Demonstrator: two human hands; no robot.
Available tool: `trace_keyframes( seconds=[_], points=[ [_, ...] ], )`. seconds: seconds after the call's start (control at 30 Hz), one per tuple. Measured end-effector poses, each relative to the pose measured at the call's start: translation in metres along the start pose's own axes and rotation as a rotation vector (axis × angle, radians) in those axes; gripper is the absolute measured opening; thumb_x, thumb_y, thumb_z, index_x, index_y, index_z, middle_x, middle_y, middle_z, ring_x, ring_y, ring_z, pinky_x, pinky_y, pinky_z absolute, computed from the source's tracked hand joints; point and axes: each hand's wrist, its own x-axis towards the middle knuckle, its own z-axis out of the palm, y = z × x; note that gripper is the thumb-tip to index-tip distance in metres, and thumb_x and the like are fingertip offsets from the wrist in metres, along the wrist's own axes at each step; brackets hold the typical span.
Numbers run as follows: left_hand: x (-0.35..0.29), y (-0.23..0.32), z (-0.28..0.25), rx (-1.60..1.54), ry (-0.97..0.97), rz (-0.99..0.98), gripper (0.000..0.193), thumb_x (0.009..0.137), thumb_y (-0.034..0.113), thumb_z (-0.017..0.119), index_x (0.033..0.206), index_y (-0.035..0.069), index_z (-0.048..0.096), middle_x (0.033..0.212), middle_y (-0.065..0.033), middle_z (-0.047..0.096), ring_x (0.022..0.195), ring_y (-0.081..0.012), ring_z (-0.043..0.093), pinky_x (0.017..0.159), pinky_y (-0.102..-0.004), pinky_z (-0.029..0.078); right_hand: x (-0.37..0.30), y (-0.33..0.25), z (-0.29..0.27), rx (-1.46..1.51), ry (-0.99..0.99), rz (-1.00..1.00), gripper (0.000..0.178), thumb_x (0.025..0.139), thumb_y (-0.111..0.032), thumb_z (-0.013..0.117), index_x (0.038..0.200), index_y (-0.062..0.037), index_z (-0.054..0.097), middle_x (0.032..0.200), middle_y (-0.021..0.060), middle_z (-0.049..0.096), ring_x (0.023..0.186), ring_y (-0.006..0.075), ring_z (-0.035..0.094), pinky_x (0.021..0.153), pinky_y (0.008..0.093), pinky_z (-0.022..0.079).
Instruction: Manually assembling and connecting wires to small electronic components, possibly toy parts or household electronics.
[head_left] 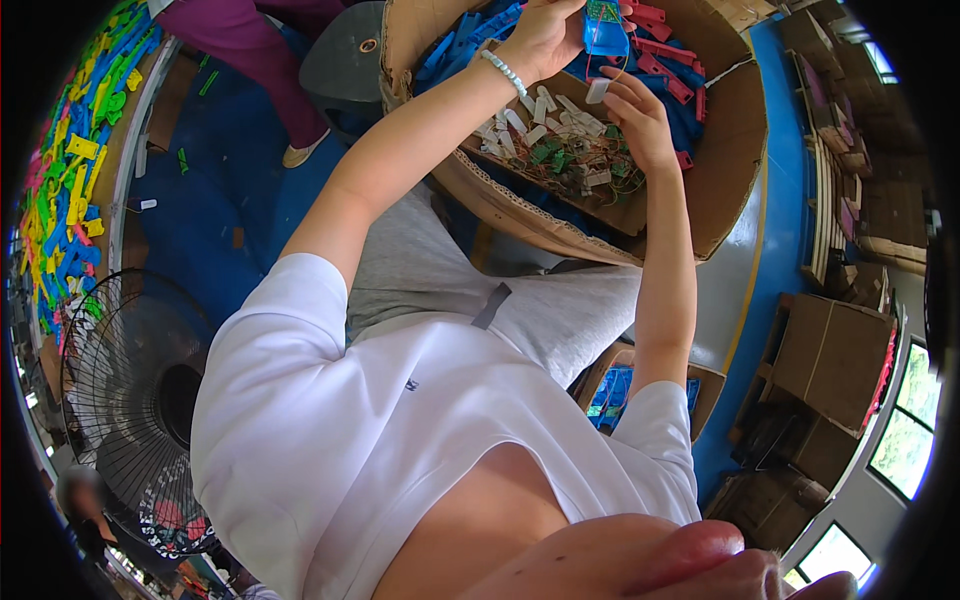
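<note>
My left hand (542,42), with a beaded bracelet on its wrist, is closed around a blue plastic casing (606,42) at the top of the view. A small green circuit board (603,12) sits in that casing, and thin red wires run down from it. Those wires lead to a small white plastic piece (598,90), pinched at the fingertips of my right hand (640,118). Both hands are above a large cardboard box (540,215). Inside it lie white plastic pieces (545,122), wired green boards (553,155), and red plastic parts (665,52) among blue ones.
A black fan (125,400) stands at my left, near a surface heaped with colourful plastic parts (80,190). Another person's purple-clad leg (250,60) is beside a dark stool (340,65). A smaller box (708,395) with blue parts sits by my right arm; cartons (825,355) are stacked farther right.
</note>
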Motion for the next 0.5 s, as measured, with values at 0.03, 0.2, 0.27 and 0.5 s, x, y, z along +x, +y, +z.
trace_keyframes(
  seconds=[0.03, 0.2, 0.27, 0.5],
  points=[
    [0.000, -0.002, 0.000, 0.017, 0.037, 0.001, 0.052, 0.102, 0.012, 0.050, 0.151, 0.019, 0.034, 0.133, -0.0123, 0.056, 0.109, -0.0252, 0.063, 0.090, -0.0398, 0.054, 0.000, 0.004, -0.007, -0.125, -0.053, 0.020, 0.030, 0.090, -0.006, 0.067, 0.119, 0.0013, 0.062, 0.095, 0.0048, 0.069, 0.076, 0.0078, 0.057, 0.062, 0.0218, 0.039],
    [-0.004, -0.009, -0.015, 0.702, 0.310, 0.182, 0.064, 0.096, 0.021, 0.062, 0.151, 0.017, 0.030, 0.109, -0.0144, 0.065, 0.094, -0.0197, 0.066, 0.074, -0.0336, 0.049, -0.006, -0.001, 0.005, -0.360, 0.153, -0.191, 0.019, 0.089, 0.000, 0.067, 0.108, 0.0016, 0.064, 0.085, 0.0044, 0.067, 0.060, 0.0060, 0.051, 0.052, 0.0213, 0.037],
    [-0.011, -0.011, -0.022, 0.829, 0.446, -0.059, 0.050, 0.097, 0.010, 0.053, 0.145, 0.012, 0.041, 0.109, -0.0068, 0.063, 0.092, -0.0137, 0.057, 0.082, -0.0307, 0.047, -0.009, -0.021, 0.015, -0.414, 0.249, -0.280, 0.018, 0.088, 0.003, 0.067, 0.106, 0.0026, 0.066, 0.086, 0.0060, 0.067, 0.061, 0.0075, 0.054, 0.052, 0.0218, 0.042],
    [-0.023, -0.009, -0.008, 0.826, 0.187, -0.337, 0.040, 0.103, 0.032, 0.048, 0.133, 0.005, 0.052, 0.112, -0.0075, 0.066, 0.090, -0.0130, 0.066, 0.081, -0.0291, 0.052, -0.016, -0.039, 0.012, -0.852, 0.357, -0.748, 0.017, 0.086, 0.003, 0.068, 0.103, 0.0030, 0.071, 0.097, 0.0069, 0.067, 0.073, 0.0141, 0.062, 0.068, 0.0233, 0.051]
  ],
)
